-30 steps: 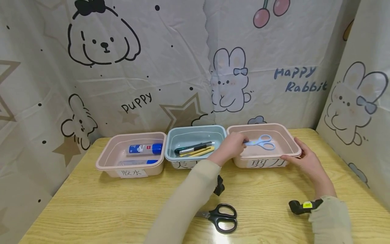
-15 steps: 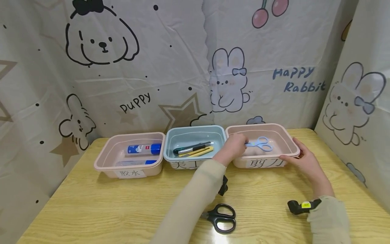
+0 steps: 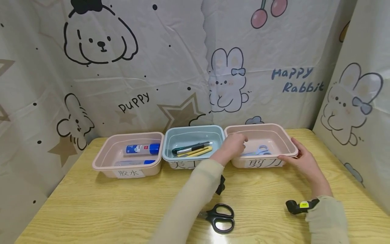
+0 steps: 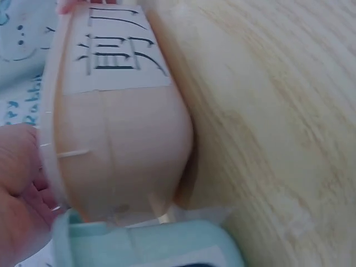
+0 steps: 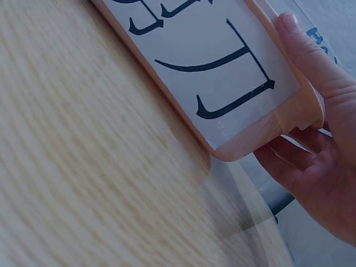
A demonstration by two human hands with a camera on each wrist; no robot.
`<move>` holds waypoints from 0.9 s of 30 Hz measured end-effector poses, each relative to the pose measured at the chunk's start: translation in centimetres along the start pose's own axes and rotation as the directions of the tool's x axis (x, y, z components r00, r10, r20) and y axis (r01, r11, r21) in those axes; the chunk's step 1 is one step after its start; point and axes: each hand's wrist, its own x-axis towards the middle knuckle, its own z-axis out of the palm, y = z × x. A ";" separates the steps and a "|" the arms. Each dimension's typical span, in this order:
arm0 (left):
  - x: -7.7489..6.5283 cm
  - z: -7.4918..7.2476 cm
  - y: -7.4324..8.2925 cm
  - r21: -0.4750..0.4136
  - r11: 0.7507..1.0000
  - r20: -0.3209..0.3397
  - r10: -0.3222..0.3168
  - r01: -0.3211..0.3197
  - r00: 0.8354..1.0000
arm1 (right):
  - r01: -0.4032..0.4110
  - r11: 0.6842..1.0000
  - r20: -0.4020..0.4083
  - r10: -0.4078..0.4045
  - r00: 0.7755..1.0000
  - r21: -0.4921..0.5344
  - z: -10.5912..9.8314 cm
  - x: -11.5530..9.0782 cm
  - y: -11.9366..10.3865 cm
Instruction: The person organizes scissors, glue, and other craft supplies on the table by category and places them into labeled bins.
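Note:
Blue-handled scissors [image 3: 261, 150] lie low inside the right pink bin [image 3: 271, 130], their other end hidden behind its front rim. Over that bin's left end is my left hand [image 3: 234, 146], fingers loosely bent and apart from the scissors. In the left wrist view the left hand [image 4: 19, 192] reaches past the bin's rim, its fingertips hidden. My right hand [image 3: 304, 160] grips the bin's right front corner, thumb on the front rim and fingers round the side, as the right wrist view shows of the hand [image 5: 325, 150] too.
Black-handled scissors [image 3: 220, 218] lie on the wooden table [image 3: 122, 210], blades partly behind the left sleeve. A blue bin [image 3: 195, 128] holds box cutters [image 3: 195, 149]. The left pink bin [image 3: 106, 149] holds glue bottles [image 3: 141, 149]. A printed cloth hangs behind.
My left hand has let go of the blue scissors, which have dropped lower into the right bin, nearer its front wall. My right hand keeps its grip on the bin.

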 end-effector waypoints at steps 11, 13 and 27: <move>-5.2 -3.7 -1.7 -0.024 0.988 -0.034 0.150 -0.151 0.988 | -0.006 1.000 0.008 0.006 1.000 -0.015 0.0 -0.2 -0.3; -6.5 -4.0 -2.4 -0.029 0.985 -0.033 0.169 -0.170 0.985 | -0.003 1.000 0.008 0.003 1.000 -0.029 0.0 -0.2 -0.3; -15.2 -3.2 -6.5 -0.108 0.973 0.149 0.217 -0.202 0.965 | 0.001 0.998 0.004 -0.001 1.000 -0.055 -0.2 -0.2 -0.4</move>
